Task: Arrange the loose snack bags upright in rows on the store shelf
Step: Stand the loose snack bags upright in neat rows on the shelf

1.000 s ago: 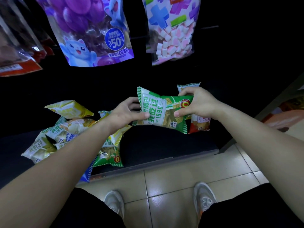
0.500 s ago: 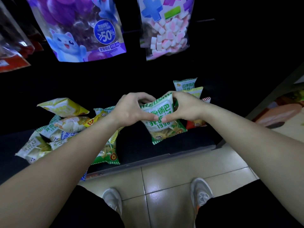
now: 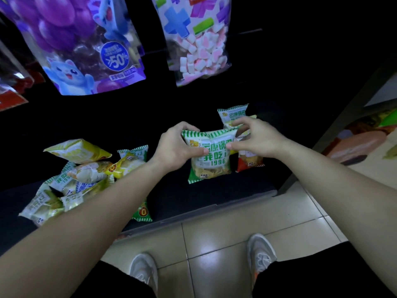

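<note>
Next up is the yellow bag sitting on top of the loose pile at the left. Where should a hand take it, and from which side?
Probably pinch the yellow bag by its flat crimped end seam, coming from above with the left hand. It lies tilted on top of the pile, unobstructed; its puffed middle would likely slip or crush.

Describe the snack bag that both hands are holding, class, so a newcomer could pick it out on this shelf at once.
Start at the dark bottom shelf beneath the two large hanging pouches. Right of the tumbled pile of bags, find the left hand and right hand meeting. They pinch the green-and-white bag. Unlike the pile's bags, it stands upright, facing forward, printed "1996".
</note>
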Demonstrator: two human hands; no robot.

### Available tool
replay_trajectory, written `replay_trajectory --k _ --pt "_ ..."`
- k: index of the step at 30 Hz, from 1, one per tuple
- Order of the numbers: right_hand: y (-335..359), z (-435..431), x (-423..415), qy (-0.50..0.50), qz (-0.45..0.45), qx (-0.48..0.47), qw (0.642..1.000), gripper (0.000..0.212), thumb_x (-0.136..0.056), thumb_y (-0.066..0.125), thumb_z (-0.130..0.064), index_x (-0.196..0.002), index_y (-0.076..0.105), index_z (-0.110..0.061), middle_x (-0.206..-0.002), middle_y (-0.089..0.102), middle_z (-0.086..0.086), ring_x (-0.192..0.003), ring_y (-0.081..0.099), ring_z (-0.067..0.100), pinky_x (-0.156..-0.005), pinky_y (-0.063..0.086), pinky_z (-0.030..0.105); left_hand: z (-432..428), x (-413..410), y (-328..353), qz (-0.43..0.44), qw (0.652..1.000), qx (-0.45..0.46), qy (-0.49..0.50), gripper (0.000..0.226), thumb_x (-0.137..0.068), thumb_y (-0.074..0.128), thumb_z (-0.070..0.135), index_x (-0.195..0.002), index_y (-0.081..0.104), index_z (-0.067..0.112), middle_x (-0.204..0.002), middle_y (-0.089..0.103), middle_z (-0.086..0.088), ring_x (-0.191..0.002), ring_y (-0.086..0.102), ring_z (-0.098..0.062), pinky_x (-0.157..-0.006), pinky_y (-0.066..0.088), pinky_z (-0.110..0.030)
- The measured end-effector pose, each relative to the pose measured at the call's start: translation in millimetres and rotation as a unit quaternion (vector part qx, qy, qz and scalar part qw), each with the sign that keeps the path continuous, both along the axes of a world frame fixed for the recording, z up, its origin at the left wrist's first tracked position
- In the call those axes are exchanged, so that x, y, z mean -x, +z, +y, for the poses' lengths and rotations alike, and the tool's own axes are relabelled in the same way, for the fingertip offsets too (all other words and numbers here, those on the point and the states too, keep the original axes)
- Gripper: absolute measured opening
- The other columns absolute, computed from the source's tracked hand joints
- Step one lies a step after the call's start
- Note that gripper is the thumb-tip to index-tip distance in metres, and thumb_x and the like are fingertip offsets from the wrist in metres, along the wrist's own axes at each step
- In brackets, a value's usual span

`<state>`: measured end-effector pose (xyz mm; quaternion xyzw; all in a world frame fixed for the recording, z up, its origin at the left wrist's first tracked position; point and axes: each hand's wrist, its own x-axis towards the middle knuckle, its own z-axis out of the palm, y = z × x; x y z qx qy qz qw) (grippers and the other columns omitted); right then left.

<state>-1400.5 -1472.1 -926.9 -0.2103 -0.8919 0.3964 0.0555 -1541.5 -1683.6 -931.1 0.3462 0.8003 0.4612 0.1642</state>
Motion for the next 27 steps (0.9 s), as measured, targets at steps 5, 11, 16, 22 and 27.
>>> replay_trajectory --k 5,11,16,22,27 --pt "-25.2 43.5 -45.5 -0.046 -0.071 -0.038 0.996 0.045 -0.080 0.077 -0.040 -0.117 0.062 -0.020 -0.094 0.069 -0.006 -0.090 0.064 0.013 -0.076 0.046 0.026 32.3 -22.8 -48.7 -0.032 0.997 0.067 0.026 0.048 -0.060 0.094 0.029 -0.092 0.058 0.031 -0.083 0.070 0.008 -0.067 0.067 0.002 -0.052 0.054 -0.020" --pt "-63.2 67.9 -98.2 -0.061 -0.142 -0.095 0.983 0.031 -0.088 0.072 -0.033 -0.112 0.066 -0.015 -0.090 0.072 -0.003 -0.085 0.066 0.014 -0.080 0.051 0.028 97.3 -52.8 -121.6 -0.111 0.989 0.088 0.038 0.050 -0.061 0.094 0.023 -0.097 0.059 0.020 -0.086 0.067 0.008 -0.062 0.064 0.005 -0.046 0.047 -0.014" --pt "-85.8 74.0 -108.9 -0.056 -0.180 -0.090 0.978 0.032 -0.087 0.071 -0.034 -0.114 0.066 -0.017 -0.093 0.071 0.000 -0.090 0.065 0.019 -0.082 0.051 0.029 149.0 -60.3 -161.0 -0.139 0.986 0.083 0.039 0.052 -0.063 0.093 0.022 -0.099 0.056 0.023 -0.098 0.066 0.006 -0.081 0.064 -0.004 -0.062 0.056 -0.022" --pt "-93.0 75.3 -97.4 -0.042 -0.199 -0.089 0.975 0.022 -0.086 0.068 -0.034 -0.102 0.065 -0.020 -0.090 0.069 -0.001 -0.082 0.065 0.020 -0.077 0.056 0.038 187.7 -63.2 -185.1 -0.150 0.986 0.061 0.030 0.052 -0.064 0.092 0.019 -0.102 0.057 0.020 -0.111 0.066 0.000 -0.092 0.065 -0.012 -0.072 0.057 -0.025" --pt "-97.9 73.9 -96.6 -0.027 -0.238 -0.096 0.966 0.024 -0.088 0.066 -0.032 -0.104 0.064 -0.015 -0.095 0.066 0.003 -0.086 0.062 0.024 -0.078 0.054 0.039 198.3 -64.2 -192.9 -0.135 0.989 0.057 0.004 0.051 -0.069 0.089 0.020 -0.107 0.055 0.024 -0.106 0.063 0.003 -0.086 0.062 -0.006 -0.063 0.051 -0.015"
